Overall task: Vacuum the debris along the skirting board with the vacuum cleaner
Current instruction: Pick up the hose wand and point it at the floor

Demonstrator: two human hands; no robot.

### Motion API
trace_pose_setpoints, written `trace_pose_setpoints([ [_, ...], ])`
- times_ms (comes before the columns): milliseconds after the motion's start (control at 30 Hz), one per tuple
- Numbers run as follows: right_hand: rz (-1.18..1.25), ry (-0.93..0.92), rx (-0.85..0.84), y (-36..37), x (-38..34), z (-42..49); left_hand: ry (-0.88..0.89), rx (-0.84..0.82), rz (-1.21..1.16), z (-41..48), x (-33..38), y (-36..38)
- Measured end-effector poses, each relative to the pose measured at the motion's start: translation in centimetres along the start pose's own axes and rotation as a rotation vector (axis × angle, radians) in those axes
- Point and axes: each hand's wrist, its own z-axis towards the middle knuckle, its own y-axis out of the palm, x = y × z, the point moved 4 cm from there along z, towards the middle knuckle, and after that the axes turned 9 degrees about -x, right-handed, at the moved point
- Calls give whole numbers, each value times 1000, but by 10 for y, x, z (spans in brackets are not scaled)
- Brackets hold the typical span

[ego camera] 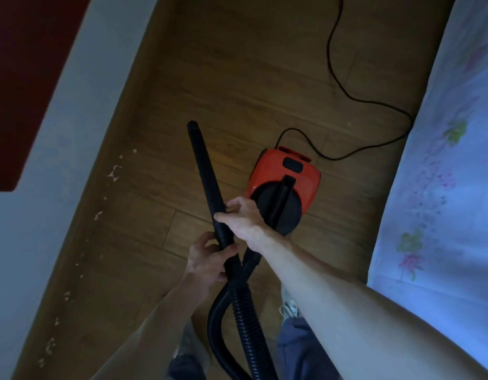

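Head view: both hands [207, 259] [244, 215] around the black vacuum tube [207, 185].

A wood-plank floor [237, 64]. A red and black vacuum cleaner [286, 174] sits on it just beyond the right hand [242, 218], its black cord [374, 102] looping farther away. Pale debris [114, 171] lies scattered to the left of the left hand [207, 259], along the floor's edge.
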Motion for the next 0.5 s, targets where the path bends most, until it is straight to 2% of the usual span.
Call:
trace_pose_setpoints([
  [133, -241, -159, 124, -32, -18, -1, -4, -3, 1, 12, -7, 0],
  [233, -582, -312, 429, -74, -37, -3, -10, 21, -9, 19, -11, -3],
  [300, -792, -334, 599, -99, -43, -3, -5, 27, -20, 24, -14, -5],
  [367, -891, -243, 611, -115, -42, 8, 1, 39, -39, 29, -17, -8],
  [500, -958, 26, 441, -129, -29, 41, 13, 51, -70, 43, -23, -13],
])
